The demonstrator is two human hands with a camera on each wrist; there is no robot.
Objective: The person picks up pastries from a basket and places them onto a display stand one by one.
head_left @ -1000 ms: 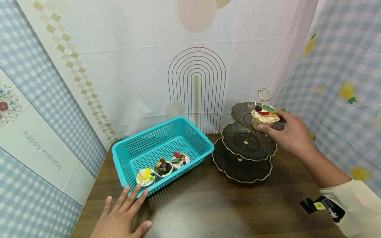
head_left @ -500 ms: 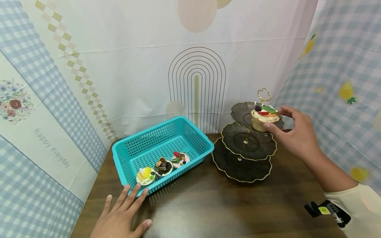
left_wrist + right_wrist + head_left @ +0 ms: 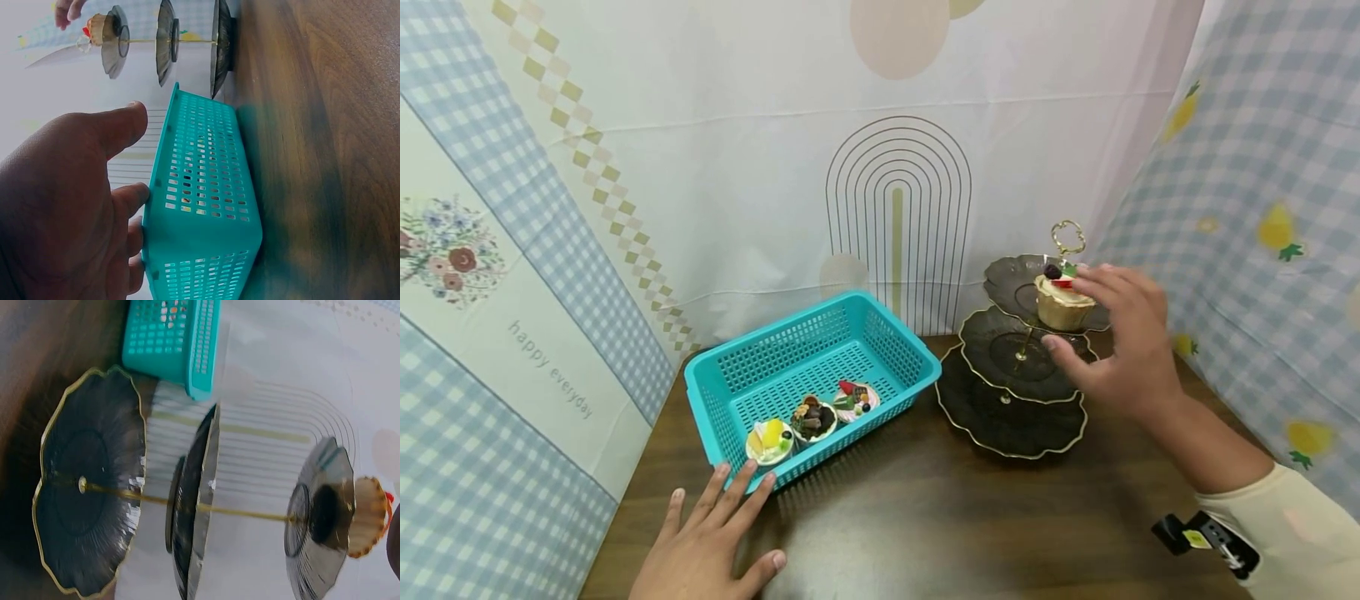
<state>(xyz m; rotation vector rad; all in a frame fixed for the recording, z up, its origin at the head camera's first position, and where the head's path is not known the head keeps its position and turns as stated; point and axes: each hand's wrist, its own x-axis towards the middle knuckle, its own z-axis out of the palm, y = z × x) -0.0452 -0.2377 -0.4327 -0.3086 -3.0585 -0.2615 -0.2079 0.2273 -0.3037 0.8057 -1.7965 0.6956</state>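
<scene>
In the head view, a fruit tart (image 3: 1062,312) with cream, a dark berry and red slices sits on the top tier of a dark three-tier cake stand (image 3: 1000,432). My right hand (image 3: 1126,346) is just beside it with fingers and thumb spread apart, partly covering its right side; nothing is gripped. My left hand (image 3: 703,533) has its fingers stretched out, and the left wrist view shows fingertips touching the rim of the turquoise basket (image 3: 206,162). Inside the basket lie a yellow-fruit cupcake (image 3: 769,442), a chocolate-topped one (image 3: 813,420) and a strawberry-topped one (image 3: 856,403).
Basket and stand are side by side on a brown wooden table (image 3: 910,525). A white patterned cloth (image 3: 760,183) hangs behind them. Checked cloths hang at the left and right. A gold ring handle (image 3: 1068,237) tops the stand.
My right hand has let go of the tart, its fingers spreading away from it. The tart stays on the top tier. My left hand has kept its place at the basket.
</scene>
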